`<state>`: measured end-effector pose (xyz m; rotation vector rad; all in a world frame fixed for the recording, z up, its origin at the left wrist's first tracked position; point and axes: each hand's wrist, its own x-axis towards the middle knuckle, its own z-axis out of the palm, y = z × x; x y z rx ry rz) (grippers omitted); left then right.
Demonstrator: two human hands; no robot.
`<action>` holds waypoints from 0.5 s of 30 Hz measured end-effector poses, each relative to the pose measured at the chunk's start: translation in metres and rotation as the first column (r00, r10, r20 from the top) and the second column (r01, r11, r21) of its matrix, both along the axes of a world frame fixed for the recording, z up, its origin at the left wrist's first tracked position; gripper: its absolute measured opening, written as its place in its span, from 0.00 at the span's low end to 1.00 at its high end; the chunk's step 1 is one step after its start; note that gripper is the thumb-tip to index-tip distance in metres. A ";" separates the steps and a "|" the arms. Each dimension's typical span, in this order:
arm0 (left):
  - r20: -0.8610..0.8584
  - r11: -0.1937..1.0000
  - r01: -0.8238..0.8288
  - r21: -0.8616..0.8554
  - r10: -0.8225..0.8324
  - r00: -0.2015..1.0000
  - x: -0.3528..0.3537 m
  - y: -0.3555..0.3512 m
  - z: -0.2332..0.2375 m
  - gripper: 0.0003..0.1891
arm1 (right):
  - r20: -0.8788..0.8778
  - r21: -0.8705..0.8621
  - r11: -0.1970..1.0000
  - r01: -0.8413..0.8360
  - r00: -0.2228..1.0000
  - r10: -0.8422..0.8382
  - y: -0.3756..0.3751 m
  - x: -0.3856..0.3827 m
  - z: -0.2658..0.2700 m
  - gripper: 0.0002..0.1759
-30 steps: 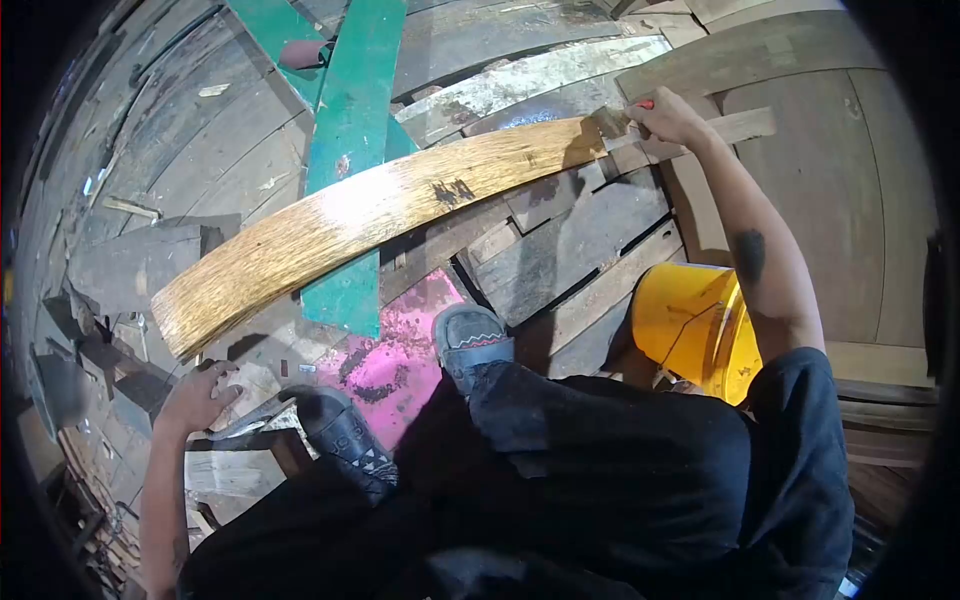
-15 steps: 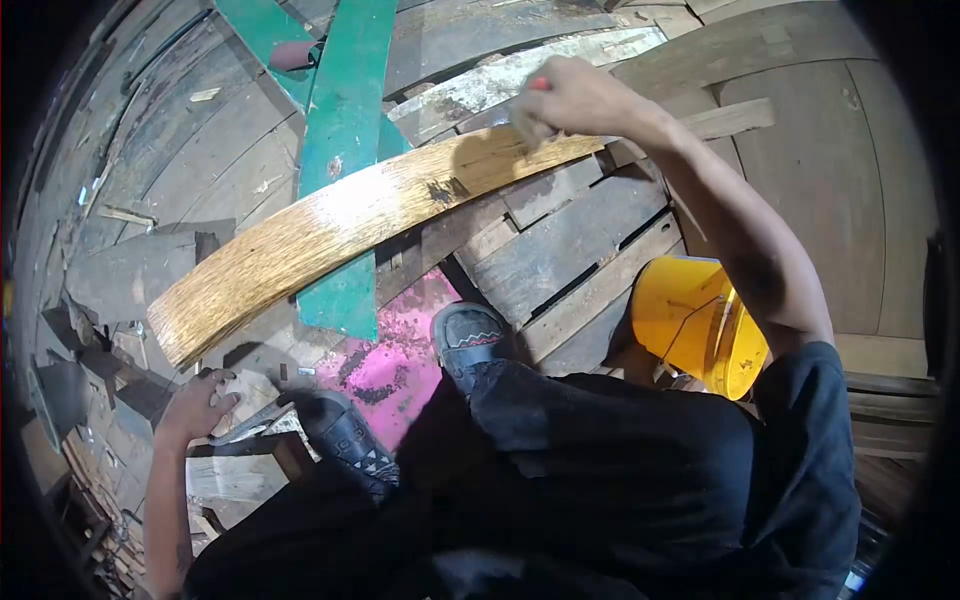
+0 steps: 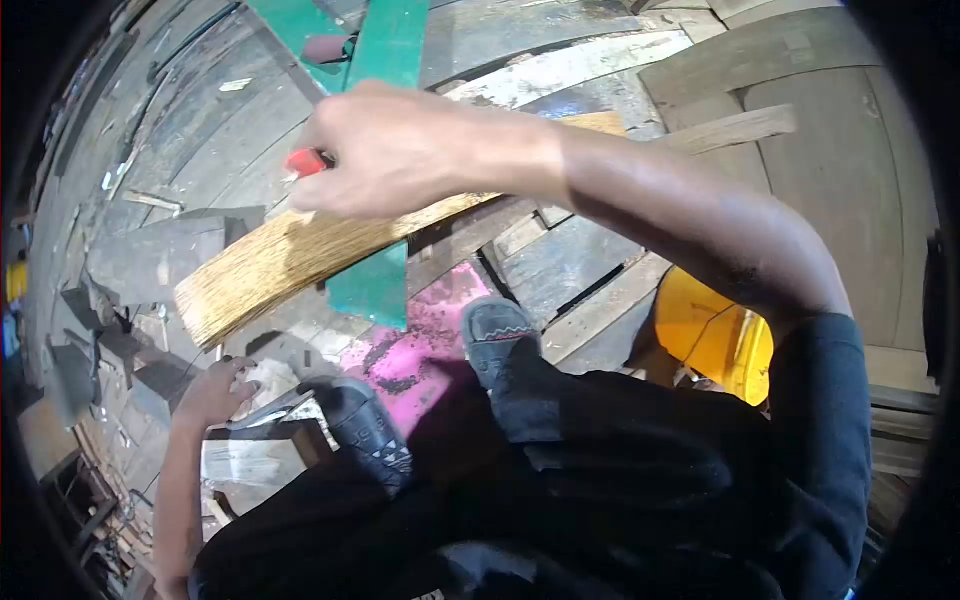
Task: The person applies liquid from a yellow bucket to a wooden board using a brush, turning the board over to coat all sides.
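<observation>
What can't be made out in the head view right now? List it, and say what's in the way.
Head view:
- Red-ended object: the right hand closes around it, hiding the rest.
- Curved board: its middle is behind the right hand and forearm.
- Yellow bucket: the forearm covers its upper part.
- Left hand: its own fingers hide whether it grips anything.
- Yellow thing at the left edge: too small, beside the dark rim.

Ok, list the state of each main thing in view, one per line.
Right hand: closed in a fist, above the plank.
Red handle: gripped; what it belongs to is hidden.
Left hand: open, fingers slightly bent.
Plank: curved, lying across the green board, partly hidden.
Green board: partly covered.
Pink panel: blotched with dark patches.
Bucket: partly hidden; contents not visible.
Shoes: worn.
</observation>
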<state>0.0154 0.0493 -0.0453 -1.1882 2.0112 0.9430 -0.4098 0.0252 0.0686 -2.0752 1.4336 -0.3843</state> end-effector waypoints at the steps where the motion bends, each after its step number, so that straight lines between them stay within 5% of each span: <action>1: -0.025 1.000 -0.003 -0.005 0.002 1.000 0.003 0.000 -0.001 0.26 | 0.064 0.017 1.000 -0.020 0.998 0.019 -0.002 0.012 0.004 0.24; 13: -0.044 0.998 0.056 -0.042 -0.058 0.997 0.008 -0.002 -0.007 0.28 | 0.503 0.017 0.992 -0.124 0.859 0.099 -0.016 0.102 0.019 0.22; 15: -0.055 0.998 0.046 -0.043 -0.048 0.997 0.009 -0.003 -0.006 0.28 | 0.648 0.172 0.969 -0.176 0.761 0.023 -0.017 0.102 0.016 0.19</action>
